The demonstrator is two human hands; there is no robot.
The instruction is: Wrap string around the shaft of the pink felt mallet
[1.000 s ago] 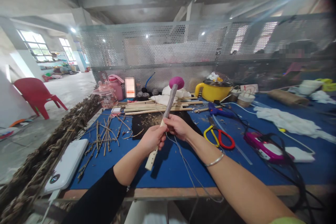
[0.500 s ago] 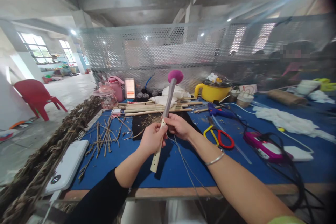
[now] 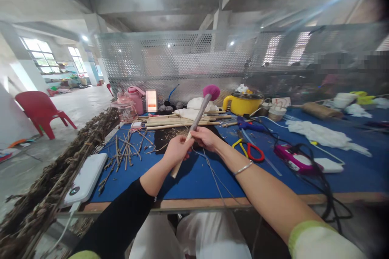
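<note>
Both hands hold a wooden stick (image 3: 176, 170), its upper part wrapped in grey strand (image 3: 200, 114) and topped by a round purple head (image 3: 212, 92). My left hand (image 3: 176, 149) is closed around the pale lower part. Just above it, my right hand (image 3: 206, 137) pinches the stick where the grey wrapping ends. Loose grey strands (image 3: 215, 178) hang from near my right fingers down over the table's front edge. The stick leans away to the right, head up. My fingers hide part of its middle.
On the blue table (image 3: 194, 186) lie thin twigs (image 3: 123, 149) and wooden rods (image 3: 170, 123). Scissors (image 3: 254, 152), a glue gun (image 3: 251, 124) and a purple power strip (image 3: 291, 158) with cables are at right. A yellow pot (image 3: 245, 104) stands behind. A white power bank (image 3: 86, 180) sits at left.
The stick's purple head has tipped right and slightly down, and its lower end has risen towards my left hand. Both hands keep their hold; the view has shifted a little.
</note>
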